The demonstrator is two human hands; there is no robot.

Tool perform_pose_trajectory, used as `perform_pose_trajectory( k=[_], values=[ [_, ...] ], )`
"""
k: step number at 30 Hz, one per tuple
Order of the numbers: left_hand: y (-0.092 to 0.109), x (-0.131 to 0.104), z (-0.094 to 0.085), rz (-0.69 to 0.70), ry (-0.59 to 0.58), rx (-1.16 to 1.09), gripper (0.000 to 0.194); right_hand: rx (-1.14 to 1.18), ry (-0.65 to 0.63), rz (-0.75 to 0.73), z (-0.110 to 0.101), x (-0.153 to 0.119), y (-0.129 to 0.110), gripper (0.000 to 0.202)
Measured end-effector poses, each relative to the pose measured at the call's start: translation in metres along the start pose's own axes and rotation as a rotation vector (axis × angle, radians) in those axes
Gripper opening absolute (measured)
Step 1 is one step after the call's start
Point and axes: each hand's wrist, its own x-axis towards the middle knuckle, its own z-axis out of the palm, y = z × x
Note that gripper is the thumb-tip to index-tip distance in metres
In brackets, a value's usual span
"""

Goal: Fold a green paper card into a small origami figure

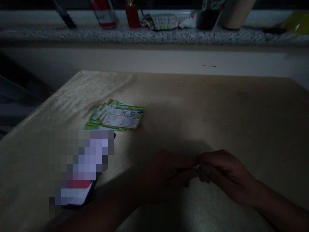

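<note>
My left hand (169, 174) and my right hand (222, 174) meet over the table, fingertips almost touching. Both are closed in a pinch. Between them shows a tiny pale bit (197, 167), too small and dark to name. A smartphone (83, 195) with a lit, pixelated screen lies beside my left forearm. Beyond the phone is a loose stack of green-and-white printed leaflets (123, 117), fanned out to the left.
The table (178, 93) has a pale, slightly wrinkled cover. Behind it, a speckled stone sill (135, 37) carries a red-and-white can (105, 16), a small red bottle (132, 16), a crumpled wrapper (165, 22), a dark bottle (209, 16) and a beige cylinder (238, 14).
</note>
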Motion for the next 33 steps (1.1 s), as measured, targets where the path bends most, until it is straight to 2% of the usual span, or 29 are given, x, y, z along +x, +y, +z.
perform_pose_trajectory(
  k=[5, 9, 15, 21, 26, 28, 30, 33],
  values=[
    [0.006, 0.001, 0.001, 0.129, -0.014, 0.085, 0.024, 0.234, 0.023, 0.108, 0.004, -0.001, -0.003, 0.042],
    [0.009, 0.001, -0.002, 0.081, -0.001, 0.046, 0.025, 0.228, 0.018, 0.138, 0.003, -0.002, -0.003, 0.041],
    [0.001, -0.001, -0.001, -0.078, 0.020, -0.075, 0.035, -0.047, 0.013, -0.058, 0.000, 0.000, -0.004, 0.032],
    [0.005, 0.001, 0.001, 0.012, 0.026, -0.063, 0.034, -0.146, -0.006, -0.126, 0.004, 0.002, -0.008, 0.026],
    [0.005, 0.000, 0.005, -0.004, 0.056, -0.062, 0.035, -0.334, 0.067, -0.332, 0.003, 0.000, -0.009, 0.021],
    [0.003, 0.000, 0.005, -0.010, 0.064, -0.051, 0.036, -0.393, 0.079, -0.371, 0.003, 0.000, -0.011, 0.021],
    [0.002, -0.001, 0.005, 0.000, 0.063, -0.027, 0.035, -0.354, 0.076, -0.301, 0.004, 0.000, -0.011, 0.022],
    [0.006, -0.001, 0.002, 0.078, 0.047, 0.077, 0.030, -0.124, 0.025, -0.079, 0.005, -0.001, -0.011, 0.029]
  ],
)
